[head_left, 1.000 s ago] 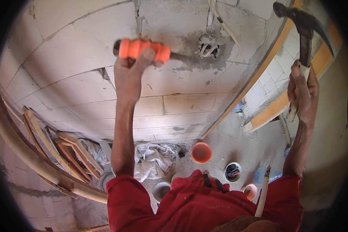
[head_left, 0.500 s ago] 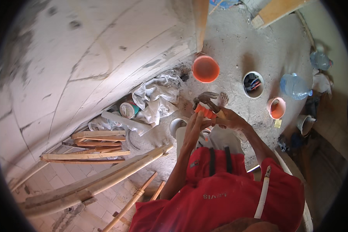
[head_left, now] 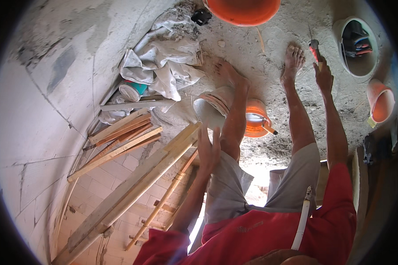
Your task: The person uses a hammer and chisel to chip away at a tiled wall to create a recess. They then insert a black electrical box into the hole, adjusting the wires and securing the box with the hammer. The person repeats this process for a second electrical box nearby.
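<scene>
My right hand (head_left: 324,78) is closed round the light wooden handle of a hammer (head_left: 314,47), held low over the floor beside my right foot. The hammer's dark head points away from me, with an orange-red part just below it. My left hand (head_left: 208,149) is empty, its fingers apart, next to my left knee. Between my legs stands an orange bucket (head_left: 248,127), with a wooden handle (head_left: 268,128) with a dark end sticking out over its rim. Beside my left leg a whitish bucket (head_left: 203,112) lies tilted toward me.
An orange basin (head_left: 243,21) is at the far edge. On the right stand a white bucket of tools (head_left: 341,42) and a smaller orange pail (head_left: 372,95). A crumpled white sack (head_left: 166,66), a tin (head_left: 130,90), wood strips (head_left: 115,150) and a long beam (head_left: 132,194) fill the left.
My hands have parted: the right has carried the hammer forward and right, the left has drawn back empty to my knee. The view has shifted, with my bare legs now showing.
</scene>
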